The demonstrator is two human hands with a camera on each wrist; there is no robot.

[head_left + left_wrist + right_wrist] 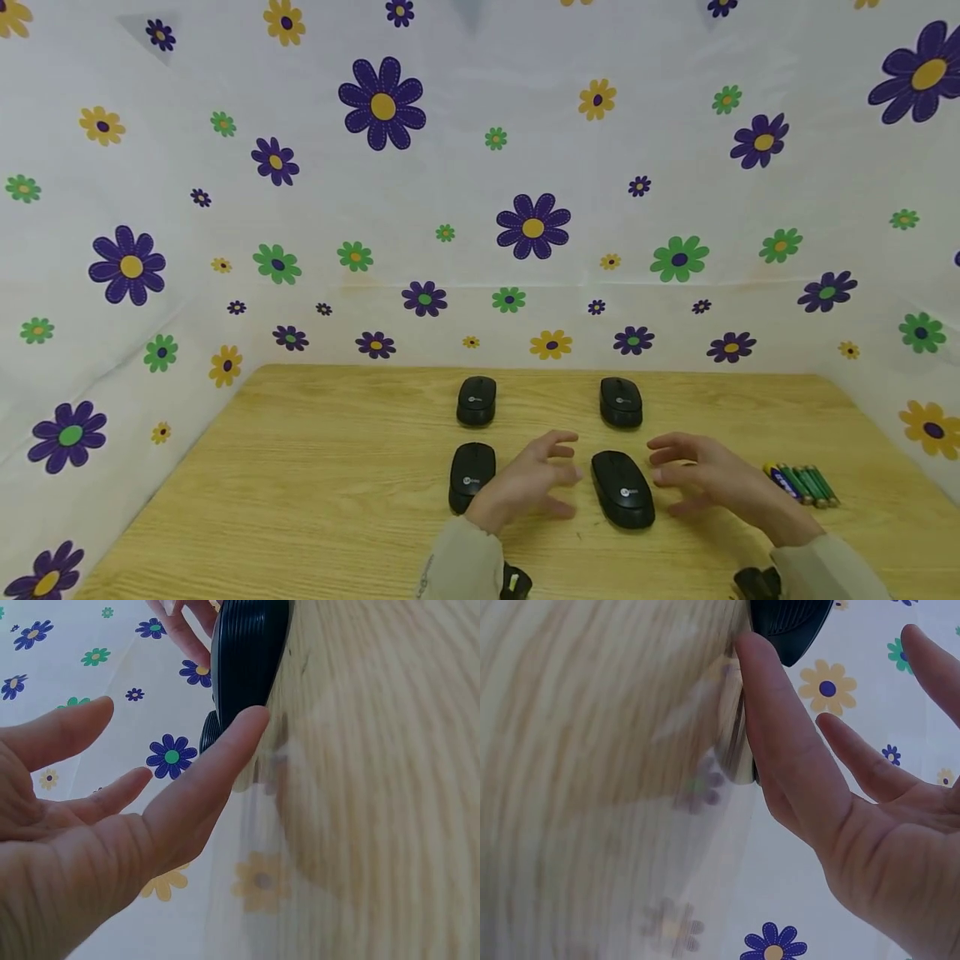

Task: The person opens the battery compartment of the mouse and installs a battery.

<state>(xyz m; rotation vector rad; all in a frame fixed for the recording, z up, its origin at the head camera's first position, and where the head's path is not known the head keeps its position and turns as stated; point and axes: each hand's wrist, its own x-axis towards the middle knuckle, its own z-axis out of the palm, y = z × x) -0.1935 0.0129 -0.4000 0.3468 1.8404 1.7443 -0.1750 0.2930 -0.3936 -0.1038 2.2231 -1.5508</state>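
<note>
Between my two hands, in the head view, a black computer mouse [623, 490] lies tilted slightly on the wooden table. My left hand [534, 482] hovers to its left with loosely bent fingers, holding nothing. On the other side my right hand [708, 477] is held with fingers apart, close to the mouse but with a small gap. Both wrist views show spread fingers near the dark mouse [251, 660], and nothing is gripped. A second mouse [472, 475] lies left of my left hand, its lower right part hidden behind the wrist.
Two more black mice, a left one [477, 401] and a right one [621, 402], stand farther back. Several green batteries [813, 486] lie in a row right of my right hand. A flowered cloth [450, 183] encloses the wooden table [315, 483] at the back and sides.
</note>
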